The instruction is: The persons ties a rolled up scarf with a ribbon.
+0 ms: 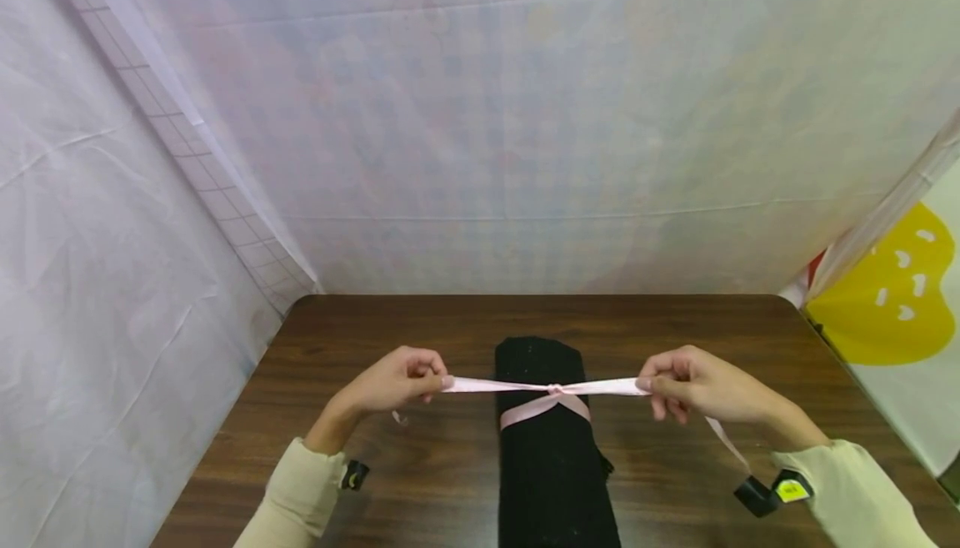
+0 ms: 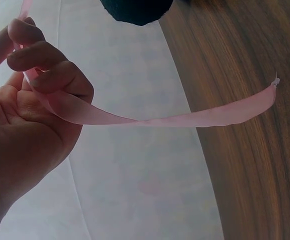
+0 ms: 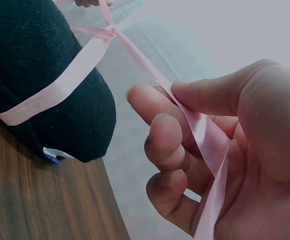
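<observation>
My left hand (image 1: 397, 381) pinched one end of the thin pink satin ribbon (image 1: 551, 389), knotted atop the rolled black knit cloth (image 1: 551, 448) lying mid-table (image 1: 420, 481) on dark wood. My right hand (image 1: 693, 385) pinched the other end, the ribbon stretched taut between both.

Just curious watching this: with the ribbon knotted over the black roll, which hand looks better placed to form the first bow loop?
Probably right. The right hand pinches the pink ribbon with a long tail hanging behind it; the left hand shows a shorter tail. Both sit about equally far from the black roll.
</observation>
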Demonstrator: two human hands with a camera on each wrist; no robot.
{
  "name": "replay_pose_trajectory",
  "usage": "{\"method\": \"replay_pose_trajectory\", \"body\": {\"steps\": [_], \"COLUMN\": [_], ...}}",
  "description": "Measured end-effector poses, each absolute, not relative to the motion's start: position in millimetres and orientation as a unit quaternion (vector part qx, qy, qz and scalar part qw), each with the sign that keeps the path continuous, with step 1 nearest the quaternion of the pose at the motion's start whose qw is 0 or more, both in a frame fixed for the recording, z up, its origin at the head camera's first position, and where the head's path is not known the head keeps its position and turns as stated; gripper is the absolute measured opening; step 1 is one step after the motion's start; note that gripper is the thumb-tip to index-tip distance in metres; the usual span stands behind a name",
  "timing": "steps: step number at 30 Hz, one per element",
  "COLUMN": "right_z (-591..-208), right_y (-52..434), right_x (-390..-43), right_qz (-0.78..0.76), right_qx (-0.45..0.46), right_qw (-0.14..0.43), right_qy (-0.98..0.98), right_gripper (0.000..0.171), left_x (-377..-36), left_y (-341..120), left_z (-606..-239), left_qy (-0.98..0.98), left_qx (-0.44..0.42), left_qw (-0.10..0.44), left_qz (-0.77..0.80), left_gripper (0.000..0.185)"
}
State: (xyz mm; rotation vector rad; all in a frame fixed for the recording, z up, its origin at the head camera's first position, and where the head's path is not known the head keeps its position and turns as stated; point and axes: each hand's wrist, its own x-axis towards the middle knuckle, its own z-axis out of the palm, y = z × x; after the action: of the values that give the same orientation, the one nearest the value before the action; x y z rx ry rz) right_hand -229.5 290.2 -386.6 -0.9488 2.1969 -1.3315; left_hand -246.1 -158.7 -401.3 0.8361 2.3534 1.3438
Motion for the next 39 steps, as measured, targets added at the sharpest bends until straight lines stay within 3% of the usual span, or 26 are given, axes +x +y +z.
{"method": "replay_pose_trajectory", "body": {"steps": [22,39], "right_z": [-404,-420], "right_y": [304,313], "right_x": [-231,-233], "right_qz": [-0.477,-0.499], "right_qx": [-0.344,-0.312], "right_qw": [0.206,0.248], "right_qy": [0.782,0.769], "right_gripper": [0.017,0.018], "left_x": [-247,-246], "left_y": [-171,-182], "left_z": [-415,-426], "left_qy": [0.825,0.834], "left_qx": [0.277,0.263], "left_qw": [0.159,0.163], "left_qz": [0.466,0.457], "left_gripper": [0.015,0.018]}}
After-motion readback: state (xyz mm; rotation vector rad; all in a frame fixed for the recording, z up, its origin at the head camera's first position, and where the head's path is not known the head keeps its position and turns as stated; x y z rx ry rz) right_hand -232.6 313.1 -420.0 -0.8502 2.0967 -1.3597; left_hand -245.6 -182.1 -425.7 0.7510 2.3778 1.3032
